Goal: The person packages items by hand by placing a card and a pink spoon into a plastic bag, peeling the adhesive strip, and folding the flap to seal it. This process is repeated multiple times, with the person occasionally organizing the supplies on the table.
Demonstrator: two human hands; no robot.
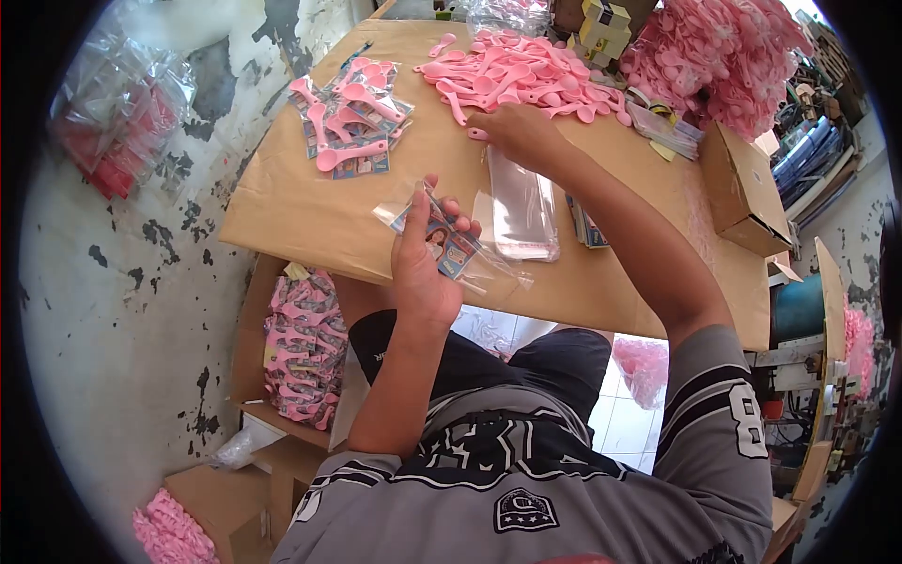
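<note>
My left hand (427, 268) is closed on a clear plastic bag (489, 270) that has a printed blue card (449, 246) inside. At the near edge of the spoon pile, my right hand (515, 134) has its fingers closed at the handle of a pink spoon (477, 134); its fingertips are partly hidden. The heap of loose pink spoons (526, 70) lies just beyond it. A stack of clear plastic bags (521, 211) is below my right hand. Part of a stack of printed cards (587, 226) shows beside my right forearm.
Bagged cards with pink spoons (348, 117) lie at the table's left. A large bag of spoons (714, 56), a tape roll (642, 99) and a cardboard box (747, 188) stand to the right. Below the left edge, a box holds packed spoons (303, 348).
</note>
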